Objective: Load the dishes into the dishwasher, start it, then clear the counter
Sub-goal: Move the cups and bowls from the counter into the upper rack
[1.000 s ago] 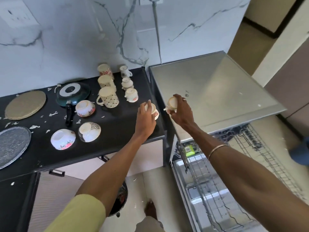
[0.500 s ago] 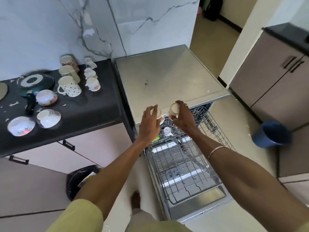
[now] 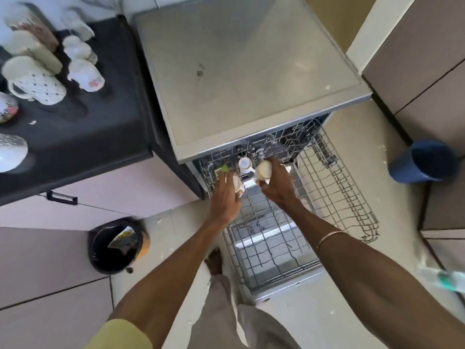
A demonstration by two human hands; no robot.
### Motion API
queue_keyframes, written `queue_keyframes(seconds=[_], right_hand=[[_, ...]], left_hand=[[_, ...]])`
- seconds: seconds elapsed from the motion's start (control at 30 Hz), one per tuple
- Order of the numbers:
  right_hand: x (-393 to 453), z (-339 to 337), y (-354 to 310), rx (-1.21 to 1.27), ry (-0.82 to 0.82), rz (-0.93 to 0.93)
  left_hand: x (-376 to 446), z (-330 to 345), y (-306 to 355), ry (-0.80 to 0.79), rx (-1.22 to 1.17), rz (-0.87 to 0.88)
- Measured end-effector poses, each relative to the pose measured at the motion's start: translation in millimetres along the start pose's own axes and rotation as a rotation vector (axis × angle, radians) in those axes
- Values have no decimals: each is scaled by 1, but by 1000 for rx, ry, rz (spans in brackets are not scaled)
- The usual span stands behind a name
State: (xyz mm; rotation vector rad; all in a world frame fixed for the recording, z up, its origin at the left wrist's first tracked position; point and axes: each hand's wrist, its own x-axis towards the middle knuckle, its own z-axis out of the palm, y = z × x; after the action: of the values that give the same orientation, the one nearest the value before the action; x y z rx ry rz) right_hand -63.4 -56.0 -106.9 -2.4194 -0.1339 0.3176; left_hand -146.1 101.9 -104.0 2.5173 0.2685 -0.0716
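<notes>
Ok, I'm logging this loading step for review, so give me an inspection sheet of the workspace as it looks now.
Surface: black counter left of the dishwasher, small white crumbs on it.
Job's things: pulled-out wire rack holds one small white cup at the back; mugs and small cups remain on the counter.
Clutter: black bin on the floor; blue cup at the right.
Hands: left hand holds a small cup over the rack; right hand holds another cup.
Cables: nothing seen.
Surroundings: pale floor, grey cabinets right.
</notes>
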Motion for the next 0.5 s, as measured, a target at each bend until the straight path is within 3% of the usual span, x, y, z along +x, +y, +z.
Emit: queue_keyframes(seconds=[0.2,0.5], right_hand=[[27,67,42,-41,-35,39],[71,124,92,-201,-110,-8]], left_hand=[[29,40,-40,-113,76,-104],[70,84,-75,-271,210,-27]])
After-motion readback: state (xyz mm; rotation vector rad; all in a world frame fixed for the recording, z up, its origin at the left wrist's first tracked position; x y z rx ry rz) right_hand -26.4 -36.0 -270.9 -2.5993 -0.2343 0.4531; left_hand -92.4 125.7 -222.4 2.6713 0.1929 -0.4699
